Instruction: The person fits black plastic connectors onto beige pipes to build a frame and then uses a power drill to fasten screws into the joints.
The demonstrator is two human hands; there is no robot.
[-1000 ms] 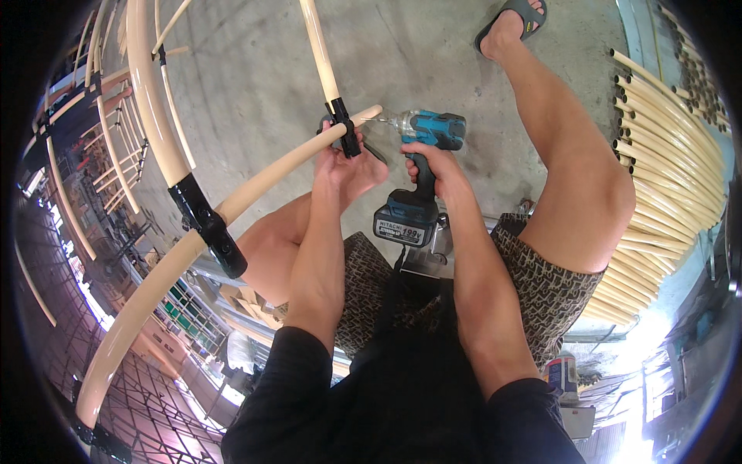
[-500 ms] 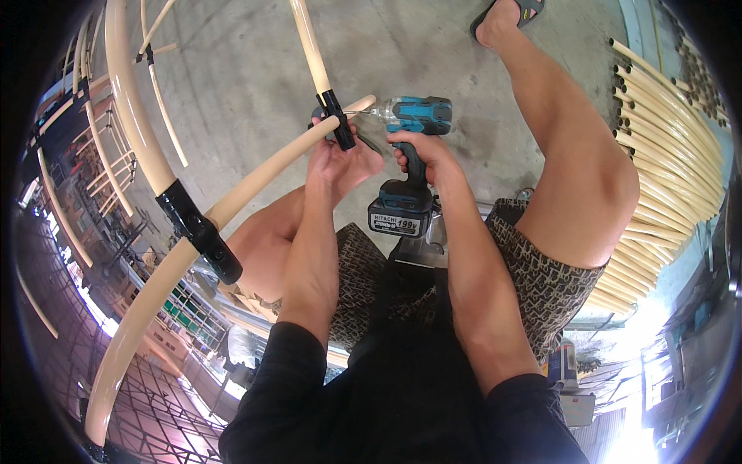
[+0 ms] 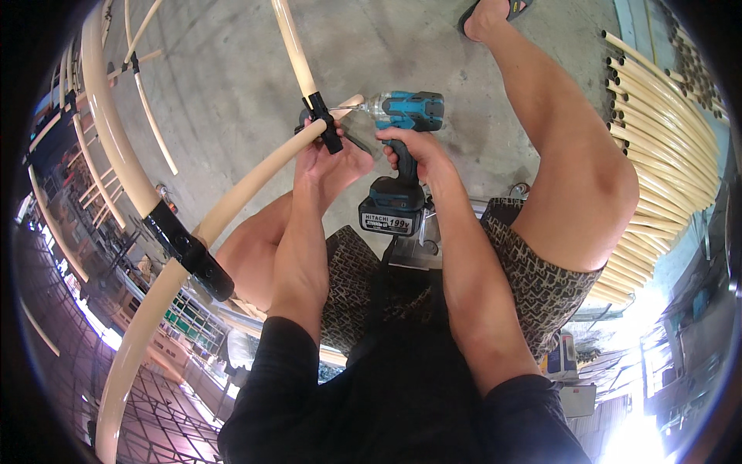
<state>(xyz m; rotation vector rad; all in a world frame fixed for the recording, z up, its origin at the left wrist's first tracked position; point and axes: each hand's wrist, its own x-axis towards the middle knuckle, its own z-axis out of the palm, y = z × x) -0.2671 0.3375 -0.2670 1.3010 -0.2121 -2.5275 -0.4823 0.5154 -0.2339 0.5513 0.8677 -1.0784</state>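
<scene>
My right hand [image 3: 417, 153] is wrapped round the grip of a teal and black cordless impact driver [image 3: 410, 110], its battery hanging below. The driver lies level, and its long bit reaches left to a black pipe joint [image 3: 323, 124]. Behind that joint my left hand [image 3: 311, 155] is closed round the joint and pipe, its fingers partly hidden. A beige pipe [image 3: 259, 172] runs from there down to a second black joint [image 3: 188, 251] at the left. Another beige pipe [image 3: 294, 46] rises from the nearer joint. Whether a screw sits at the bit's tip is too small to tell.
A thick curved beige pipe [image 3: 116, 116] crosses the left side, close to my left arm. Stacked beige pipes [image 3: 665, 162] lie on the right. More pipe frames [image 3: 147, 108] stand at the far left. My legs flank the work above a concrete floor [image 3: 224, 85].
The joined pipes, the driver and both hands have shifted slightly left in the picture, as has the background. Both hands keep their hold, and the bit stays at the joint.
</scene>
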